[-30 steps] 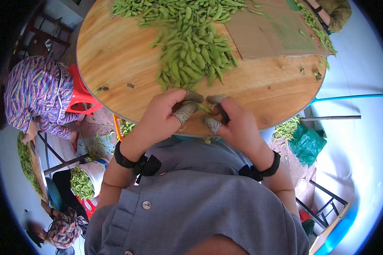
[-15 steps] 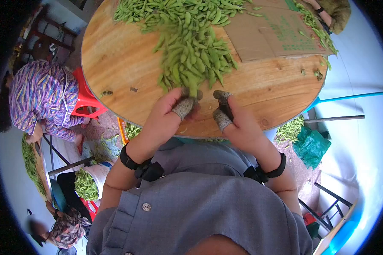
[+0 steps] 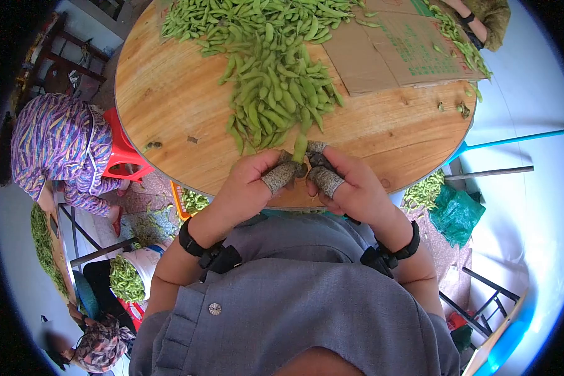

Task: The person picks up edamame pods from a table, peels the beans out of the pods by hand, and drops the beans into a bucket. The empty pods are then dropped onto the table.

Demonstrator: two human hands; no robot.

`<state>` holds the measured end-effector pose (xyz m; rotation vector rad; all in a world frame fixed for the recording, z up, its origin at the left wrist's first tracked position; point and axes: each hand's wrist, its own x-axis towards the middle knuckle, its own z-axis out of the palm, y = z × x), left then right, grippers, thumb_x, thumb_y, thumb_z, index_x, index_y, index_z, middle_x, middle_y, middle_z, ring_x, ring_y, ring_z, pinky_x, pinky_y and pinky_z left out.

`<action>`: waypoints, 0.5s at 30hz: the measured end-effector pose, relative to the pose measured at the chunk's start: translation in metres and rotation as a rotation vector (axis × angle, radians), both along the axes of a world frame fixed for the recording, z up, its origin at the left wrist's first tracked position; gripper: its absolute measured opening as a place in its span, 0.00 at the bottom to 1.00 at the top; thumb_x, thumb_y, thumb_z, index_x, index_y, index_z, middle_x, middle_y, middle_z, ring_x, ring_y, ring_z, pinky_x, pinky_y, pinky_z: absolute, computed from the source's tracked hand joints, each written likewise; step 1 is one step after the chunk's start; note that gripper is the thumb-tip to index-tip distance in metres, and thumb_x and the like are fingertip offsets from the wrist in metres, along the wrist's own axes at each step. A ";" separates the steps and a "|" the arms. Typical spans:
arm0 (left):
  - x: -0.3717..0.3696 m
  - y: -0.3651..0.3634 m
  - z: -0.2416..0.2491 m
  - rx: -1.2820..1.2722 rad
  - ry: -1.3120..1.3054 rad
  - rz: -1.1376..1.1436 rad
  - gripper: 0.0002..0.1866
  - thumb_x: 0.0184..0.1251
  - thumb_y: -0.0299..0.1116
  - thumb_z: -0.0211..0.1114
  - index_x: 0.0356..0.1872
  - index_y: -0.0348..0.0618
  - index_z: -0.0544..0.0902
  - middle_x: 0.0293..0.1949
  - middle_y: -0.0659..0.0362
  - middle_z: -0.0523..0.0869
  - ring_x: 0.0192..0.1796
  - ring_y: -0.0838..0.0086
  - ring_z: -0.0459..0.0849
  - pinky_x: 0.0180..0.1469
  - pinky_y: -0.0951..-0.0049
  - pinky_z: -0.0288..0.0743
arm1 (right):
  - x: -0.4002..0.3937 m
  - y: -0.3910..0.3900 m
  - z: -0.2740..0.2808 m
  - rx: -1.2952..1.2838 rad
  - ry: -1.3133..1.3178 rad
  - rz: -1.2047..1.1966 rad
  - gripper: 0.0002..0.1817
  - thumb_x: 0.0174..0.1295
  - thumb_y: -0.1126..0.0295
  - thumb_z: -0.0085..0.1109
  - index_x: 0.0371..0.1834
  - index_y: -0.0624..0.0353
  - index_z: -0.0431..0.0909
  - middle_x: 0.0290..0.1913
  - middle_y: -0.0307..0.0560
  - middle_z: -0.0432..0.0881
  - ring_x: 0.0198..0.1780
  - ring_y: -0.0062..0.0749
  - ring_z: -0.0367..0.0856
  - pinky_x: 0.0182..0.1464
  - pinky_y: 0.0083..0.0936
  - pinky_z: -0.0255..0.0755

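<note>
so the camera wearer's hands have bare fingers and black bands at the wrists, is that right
Not bare: the head view shows speckled grey fabric covers on fingers of the left hand and right hand; both do have black bands at the wrists.

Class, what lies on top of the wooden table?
On the wooden table lie a heap of green pods, a printed cardboard sheet and a few dark scraps. The wood under the heap and cardboard is covered; anything beneath them cannot be seen.

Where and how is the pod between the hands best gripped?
Probably pinch the pod along its far part, coming from the right: the left hand covers its near end, while the slim far part sticks out toward the pile.
</note>
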<state>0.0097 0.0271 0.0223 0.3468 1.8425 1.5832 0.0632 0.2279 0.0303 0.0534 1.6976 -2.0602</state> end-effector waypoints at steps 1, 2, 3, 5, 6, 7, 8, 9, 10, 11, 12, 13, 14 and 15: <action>-0.001 -0.001 0.000 -0.022 -0.013 -0.008 0.10 0.69 0.34 0.58 0.42 0.40 0.82 0.26 0.68 0.77 0.30 0.84 0.72 0.33 0.80 0.67 | 0.000 0.001 -0.002 0.001 -0.001 0.001 0.21 0.60 0.79 0.39 0.57 0.58 0.68 0.31 0.36 0.77 0.21 0.14 0.69 0.22 0.13 0.64; -0.002 -0.001 -0.001 -0.021 -0.014 -0.007 0.10 0.69 0.34 0.58 0.42 0.40 0.82 0.26 0.68 0.77 0.30 0.84 0.72 0.33 0.80 0.67 | 0.001 0.001 -0.005 -0.083 -0.033 -0.013 0.22 0.60 0.79 0.39 0.59 0.58 0.67 0.31 0.35 0.77 0.20 0.13 0.68 0.21 0.13 0.62; -0.002 -0.001 -0.002 -0.007 -0.028 -0.009 0.10 0.69 0.34 0.58 0.42 0.40 0.82 0.26 0.68 0.77 0.30 0.84 0.73 0.33 0.80 0.67 | 0.001 0.002 -0.007 -0.167 -0.065 -0.026 0.23 0.60 0.79 0.39 0.61 0.57 0.66 0.31 0.34 0.76 0.20 0.13 0.66 0.20 0.12 0.61; -0.003 -0.001 -0.004 0.007 -0.044 -0.010 0.10 0.69 0.35 0.58 0.42 0.40 0.82 0.26 0.67 0.77 0.31 0.84 0.73 0.33 0.80 0.67 | 0.000 0.002 -0.005 -0.166 -0.050 -0.018 0.24 0.61 0.79 0.40 0.62 0.57 0.66 0.32 0.35 0.77 0.20 0.13 0.66 0.20 0.12 0.61; -0.003 -0.001 -0.004 0.019 -0.050 -0.004 0.10 0.69 0.35 0.58 0.42 0.40 0.82 0.27 0.67 0.77 0.31 0.84 0.73 0.33 0.80 0.68 | -0.001 0.002 -0.005 -0.165 -0.033 -0.012 0.24 0.61 0.78 0.40 0.63 0.56 0.65 0.32 0.35 0.77 0.20 0.13 0.66 0.20 0.12 0.61; -0.004 0.000 -0.004 0.030 -0.055 0.001 0.10 0.69 0.36 0.58 0.42 0.40 0.82 0.27 0.67 0.78 0.32 0.85 0.73 0.34 0.79 0.68 | -0.001 0.002 -0.006 -0.165 -0.034 -0.012 0.24 0.61 0.78 0.40 0.63 0.56 0.65 0.32 0.35 0.77 0.20 0.13 0.66 0.20 0.12 0.61; -0.004 0.000 -0.004 0.030 -0.056 0.001 0.10 0.69 0.36 0.58 0.42 0.40 0.82 0.27 0.67 0.78 0.32 0.85 0.73 0.34 0.79 0.68 | -0.002 0.003 -0.007 -0.146 -0.028 -0.005 0.24 0.61 0.78 0.40 0.63 0.57 0.65 0.32 0.35 0.77 0.20 0.13 0.66 0.20 0.12 0.62; -0.004 0.002 -0.004 0.012 0.034 -0.002 0.09 0.67 0.34 0.59 0.40 0.40 0.81 0.26 0.64 0.78 0.31 0.79 0.75 0.34 0.76 0.69 | -0.002 0.003 -0.008 -0.126 -0.022 0.002 0.24 0.61 0.78 0.40 0.62 0.57 0.65 0.32 0.35 0.77 0.20 0.13 0.66 0.20 0.12 0.62; -0.004 0.003 -0.004 -0.005 0.124 -0.005 0.08 0.66 0.32 0.59 0.38 0.39 0.80 0.26 0.62 0.79 0.30 0.73 0.77 0.34 0.73 0.71 | -0.003 0.003 -0.007 -0.126 -0.022 0.002 0.24 0.61 0.78 0.40 0.62 0.57 0.65 0.32 0.35 0.77 0.20 0.13 0.66 0.20 0.12 0.62; -0.004 0.004 -0.004 -0.005 0.123 -0.006 0.08 0.66 0.32 0.59 0.38 0.39 0.80 0.26 0.62 0.79 0.30 0.73 0.77 0.34 0.73 0.71 | -0.004 0.003 -0.006 -0.088 -0.025 0.001 0.24 0.60 0.79 0.40 0.62 0.56 0.65 0.32 0.35 0.77 0.20 0.13 0.67 0.20 0.12 0.63; -0.004 0.005 -0.004 -0.108 0.403 -0.031 0.06 0.64 0.30 0.60 0.36 0.38 0.79 0.26 0.57 0.79 0.31 0.64 0.78 0.36 0.69 0.72 | -0.005 0.003 -0.005 -0.050 -0.028 -0.001 0.24 0.60 0.79 0.40 0.62 0.56 0.66 0.32 0.35 0.77 0.20 0.13 0.67 0.20 0.13 0.63; -0.003 0.006 -0.004 -0.212 0.682 -0.058 0.05 0.61 0.28 0.60 0.34 0.37 0.77 0.27 0.52 0.79 0.32 0.55 0.79 0.37 0.65 0.72 | -0.005 0.001 -0.004 -0.049 -0.029 -0.004 0.24 0.60 0.79 0.40 0.62 0.56 0.66 0.32 0.35 0.77 0.20 0.13 0.67 0.20 0.13 0.63; -0.001 0.007 -0.005 -0.211 0.680 -0.061 0.05 0.61 0.28 0.60 0.34 0.37 0.77 0.27 0.52 0.79 0.32 0.55 0.79 0.37 0.65 0.72 | -0.005 -0.002 -0.004 0.035 0.028 -0.038 0.22 0.63 0.78 0.40 0.62 0.56 0.65 0.31 0.37 0.76 0.20 0.13 0.65 0.19 0.12 0.59; 0.002 0.009 -0.006 -0.258 0.823 -0.050 0.04 0.59 0.26 0.60 0.33 0.37 0.76 0.27 0.49 0.78 0.33 0.49 0.77 0.37 0.63 0.72 | -0.005 -0.004 -0.004 0.120 0.086 -0.073 0.20 0.65 0.78 0.41 0.61 0.56 0.65 0.30 0.38 0.75 0.19 0.13 0.62 0.18 0.12 0.56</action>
